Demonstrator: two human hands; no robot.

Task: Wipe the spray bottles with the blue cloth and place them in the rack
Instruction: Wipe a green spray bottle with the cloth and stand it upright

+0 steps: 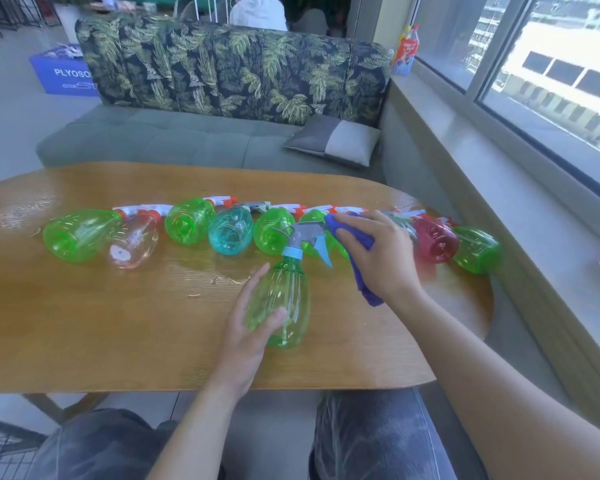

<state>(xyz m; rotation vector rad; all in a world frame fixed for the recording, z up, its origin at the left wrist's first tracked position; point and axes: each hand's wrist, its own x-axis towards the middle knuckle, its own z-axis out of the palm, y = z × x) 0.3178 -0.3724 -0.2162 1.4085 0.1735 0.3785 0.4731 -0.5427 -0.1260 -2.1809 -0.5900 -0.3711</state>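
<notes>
Here I was in the wiping step, with one bottle singled out from the rest. My left hand (248, 327) was wrapped around the belly of a green spray bottle (280, 303), thumb across its front and fingers behind it, holding it roughly upright near the middle of the wooden table (118, 323); I could not tell whether its base rested on the wood or was lifted just clear. Its grey trigger head (307, 237) pointed away from me and to the right. My right hand (378, 258) was closed on the blue cloth (357, 247), bunched under the fingers with a tail hanging below the palm, and the cloth was just beside the trigger head, perhaps touching the nozzle end; that was too close to call.

Beyond it lay the row of other bottles (187, 221) on their sides along the far part of the table: green ones, a clear one, a teal one and a red one (435, 242) towards the window. None had gone anywhere yet, and I could not see the rack at all.

I judged the next move to be drawing the cloth down over the head and around the body while the left hand turned the bottle. The thin plastic would likely flex under a hard squeeze, so a light grip seemed wise.
</notes>
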